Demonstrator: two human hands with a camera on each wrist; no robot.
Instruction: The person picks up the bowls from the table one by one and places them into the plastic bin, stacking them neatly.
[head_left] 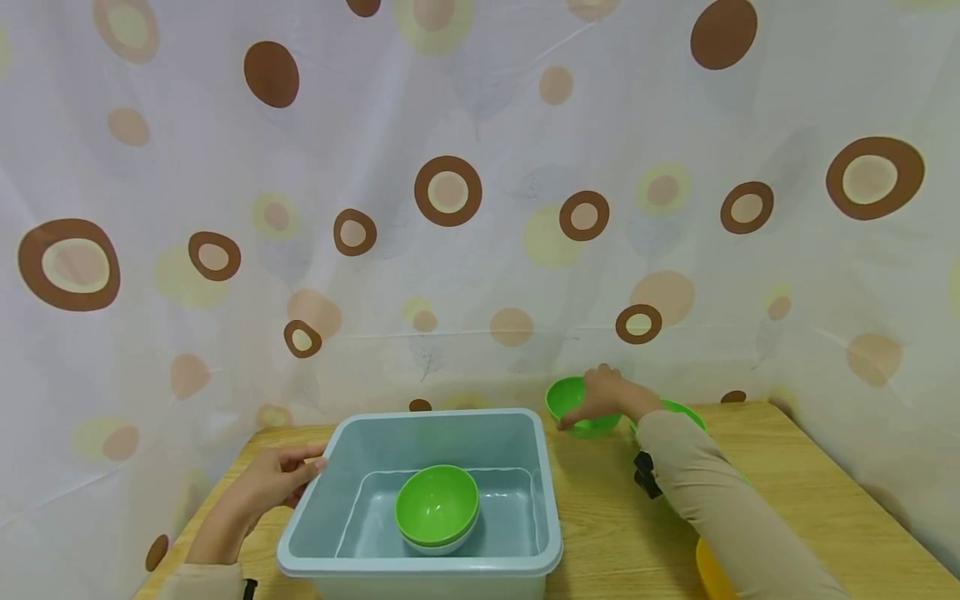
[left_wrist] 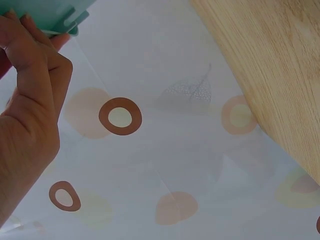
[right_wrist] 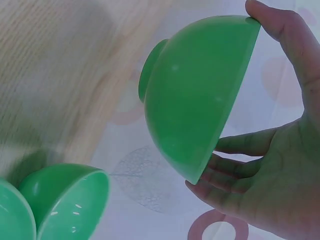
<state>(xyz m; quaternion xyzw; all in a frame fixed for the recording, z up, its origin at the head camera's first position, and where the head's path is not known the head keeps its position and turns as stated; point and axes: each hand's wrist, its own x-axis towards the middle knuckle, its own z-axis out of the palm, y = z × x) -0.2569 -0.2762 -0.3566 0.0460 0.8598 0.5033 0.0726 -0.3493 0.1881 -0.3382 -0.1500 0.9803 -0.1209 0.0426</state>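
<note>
In the head view my right hand reaches to the back of the table and grips a green bowl by its rim. The right wrist view has this bowl tilted on its side, the right hand spanning its rim between thumb and fingers. My left hand pinches the left rim of a light blue plastic basin. Inside the basin sits a green bowl stacked on a pale one. The left wrist view catches the left hand at the basin's edge.
More green bowls stand beside the held one, partly hidden by the right forearm in the head view. Something yellow shows under the right sleeve. A patterned curtain hangs behind the wooden table.
</note>
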